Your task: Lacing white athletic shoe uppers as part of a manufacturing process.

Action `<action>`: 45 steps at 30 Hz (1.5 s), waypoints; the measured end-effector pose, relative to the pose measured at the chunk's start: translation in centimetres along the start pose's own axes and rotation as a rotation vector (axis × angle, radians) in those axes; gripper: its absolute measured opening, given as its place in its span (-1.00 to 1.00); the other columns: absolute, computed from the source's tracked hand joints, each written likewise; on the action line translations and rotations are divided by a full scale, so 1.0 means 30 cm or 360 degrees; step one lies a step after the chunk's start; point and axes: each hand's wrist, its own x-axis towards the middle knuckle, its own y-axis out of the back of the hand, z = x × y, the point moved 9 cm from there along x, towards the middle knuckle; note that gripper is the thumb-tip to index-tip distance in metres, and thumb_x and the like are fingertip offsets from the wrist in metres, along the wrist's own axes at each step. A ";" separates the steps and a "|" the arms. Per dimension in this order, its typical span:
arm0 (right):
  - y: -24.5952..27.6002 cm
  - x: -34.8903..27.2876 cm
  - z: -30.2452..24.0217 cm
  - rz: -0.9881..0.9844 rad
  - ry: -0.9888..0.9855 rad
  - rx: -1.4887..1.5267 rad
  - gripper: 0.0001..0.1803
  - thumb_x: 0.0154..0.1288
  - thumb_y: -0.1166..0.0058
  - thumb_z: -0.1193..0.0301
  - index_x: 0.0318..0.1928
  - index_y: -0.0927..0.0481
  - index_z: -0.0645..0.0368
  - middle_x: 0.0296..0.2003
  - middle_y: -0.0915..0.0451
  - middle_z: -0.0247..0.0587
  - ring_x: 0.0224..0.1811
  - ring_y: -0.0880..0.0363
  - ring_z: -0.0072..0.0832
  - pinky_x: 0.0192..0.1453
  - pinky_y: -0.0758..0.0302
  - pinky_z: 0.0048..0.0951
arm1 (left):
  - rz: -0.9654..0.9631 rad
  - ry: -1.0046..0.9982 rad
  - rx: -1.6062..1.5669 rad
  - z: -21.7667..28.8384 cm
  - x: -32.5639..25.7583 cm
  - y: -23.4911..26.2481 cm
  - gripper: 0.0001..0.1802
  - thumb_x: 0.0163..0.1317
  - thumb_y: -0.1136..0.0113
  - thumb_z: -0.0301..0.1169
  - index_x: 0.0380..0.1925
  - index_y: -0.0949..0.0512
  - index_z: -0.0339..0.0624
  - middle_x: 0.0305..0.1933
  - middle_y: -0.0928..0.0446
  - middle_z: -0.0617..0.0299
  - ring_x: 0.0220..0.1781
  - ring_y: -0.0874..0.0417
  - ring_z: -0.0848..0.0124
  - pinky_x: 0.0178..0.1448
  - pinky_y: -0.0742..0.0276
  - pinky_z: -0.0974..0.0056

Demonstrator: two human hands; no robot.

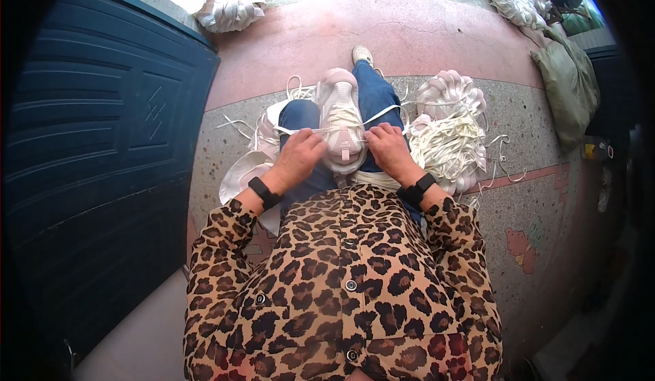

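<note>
A pale pink and white sneaker rests between my knees, its toe pointing away from me and its tongue toward me. White shoelace crosses its upper and stretches out to both sides. My left hand is at the shoe's left edge, fingers curled in a pinch on the lace. On the opposite edge my right hand pinches the lace too, and a length of it loops up over my right thigh. The fingertips of both hands are partly hidden. Each wrist wears a black band.
To my right lies a heap of loose white laces by stacked pale shoes. More white pieces lie left of my leg. A dark blue door stands at left, a grey-green sack at far right. White bundles sit farther off.
</note>
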 end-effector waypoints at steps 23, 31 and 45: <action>-0.092 0.115 0.036 -0.0228 -0.0215 -0.0172 -0.87 0.19 -0.05 0.42 -0.41 -0.67 0.11 -0.37 -0.66 -0.14 -0.18 -0.66 -0.19 -0.08 -0.46 -0.12 | 0.1278 0.1443 -0.2454 -0.978 -0.142 0.674 -0.93 0.42 -0.07 -0.55 -0.18 -0.44 -0.12 -0.51 -0.35 0.40 -0.56 -0.32 0.64 -0.51 -0.22 0.46; -0.042 0.118 0.006 -0.0020 -0.0116 -0.0359 -0.91 0.20 -0.08 0.40 -0.40 -0.65 0.00 -0.36 -0.61 -0.32 -0.18 -0.57 -0.34 -0.02 -0.33 -0.22 | 0.0431 0.1505 -0.1307 -0.622 -0.130 0.271 -0.81 0.39 -0.21 -0.35 -0.12 -0.70 -0.16 -0.40 -0.54 0.43 -0.45 -0.40 0.62 -0.33 -0.36 0.46; -0.051 0.097 0.018 0.0021 -0.0283 -0.0361 -0.83 0.26 -0.23 0.25 -0.40 -0.71 0.02 -0.39 -0.58 -0.31 -0.17 -0.54 -0.32 -0.02 -0.32 -0.21 | 0.0228 0.0461 0.0071 -0.184 0.026 -0.043 -0.85 0.22 -0.18 -0.44 -0.48 -0.60 -0.28 -0.13 -0.56 0.03 0.10 -0.48 -0.01 0.21 -0.43 -0.05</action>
